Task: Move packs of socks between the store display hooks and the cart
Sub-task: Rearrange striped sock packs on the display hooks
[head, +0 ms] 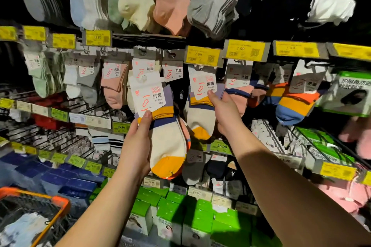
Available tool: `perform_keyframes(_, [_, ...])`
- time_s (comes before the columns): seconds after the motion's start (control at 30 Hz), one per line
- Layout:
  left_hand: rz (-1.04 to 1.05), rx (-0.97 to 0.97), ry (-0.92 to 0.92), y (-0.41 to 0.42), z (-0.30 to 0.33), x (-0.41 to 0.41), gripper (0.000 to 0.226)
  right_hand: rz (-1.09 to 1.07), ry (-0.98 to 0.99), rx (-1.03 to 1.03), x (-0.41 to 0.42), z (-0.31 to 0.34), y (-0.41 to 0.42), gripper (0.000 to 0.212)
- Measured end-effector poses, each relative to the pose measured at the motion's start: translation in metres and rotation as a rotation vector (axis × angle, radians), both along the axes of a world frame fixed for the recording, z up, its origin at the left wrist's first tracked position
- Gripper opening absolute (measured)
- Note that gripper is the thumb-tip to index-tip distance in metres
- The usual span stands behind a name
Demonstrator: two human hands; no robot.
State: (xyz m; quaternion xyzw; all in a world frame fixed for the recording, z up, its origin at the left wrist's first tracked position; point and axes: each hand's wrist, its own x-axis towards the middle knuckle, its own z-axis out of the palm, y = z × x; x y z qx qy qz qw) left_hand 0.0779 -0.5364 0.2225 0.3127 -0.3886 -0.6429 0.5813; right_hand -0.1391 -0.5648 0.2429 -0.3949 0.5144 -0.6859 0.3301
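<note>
Left hand [138, 142]: fingers wrapped round a loose sock pack [160, 126], held up before the display.
Right hand [222, 110]: pinching the hanging sock pack [200, 106] under the yellow price tag [202, 55].
Cart [60, 202]: orange rim, low left.

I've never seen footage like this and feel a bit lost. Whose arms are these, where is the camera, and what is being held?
There is no machine: the camera sits on a person's head, looking forward and down at their own arms in front of a shop's sock display. The left hand grips a cream, yellow and purple sock pack, lifted off the hooks. The right hand holds a matching pack hanging under a yellow price tag. An orange-rimmed cart shows at lower left, green boxes below.
</note>
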Motion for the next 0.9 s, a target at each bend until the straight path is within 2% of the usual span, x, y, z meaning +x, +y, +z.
perform_keyframes(0.33, [-0.05, 0.035, 0.014, -0.005, -0.002, 0.01, 0.03, -0.059, -0.126, -0.004, 0.002, -0.017, -0.006, 0.027])
perform_keyframes(0.47, [-0.068, 0.039, 0.014, -0.006, -0.002, 0.014, 0.026, -0.171, 0.046, 0.061, -0.001, -0.016, -0.015, 0.028])
perform_keyframes(0.53, [-0.077, 0.033, 0.004, -0.007, -0.002, 0.014, 0.03, -0.268, 0.196, 0.188, -0.003, -0.007, -0.022, 0.031])
perform_keyframes(0.6, [-0.096, 0.03, 0.004, -0.009, -0.003, 0.014, 0.035, -0.343, 0.34, 0.373, -0.005, 0.004, -0.027, 0.048])
perform_keyframes(0.7, [-0.117, 0.028, 0.008, -0.008, -0.001, 0.015, 0.037, -0.362, 0.42, 0.504, -0.007, 0.013, -0.039, 0.061])
perform_keyframes(0.9, [-0.133, 0.057, 0.017, -0.003, 0.0, 0.017, 0.03, -0.333, 0.582, 0.601, -0.008, 0.017, -0.042, 0.072])
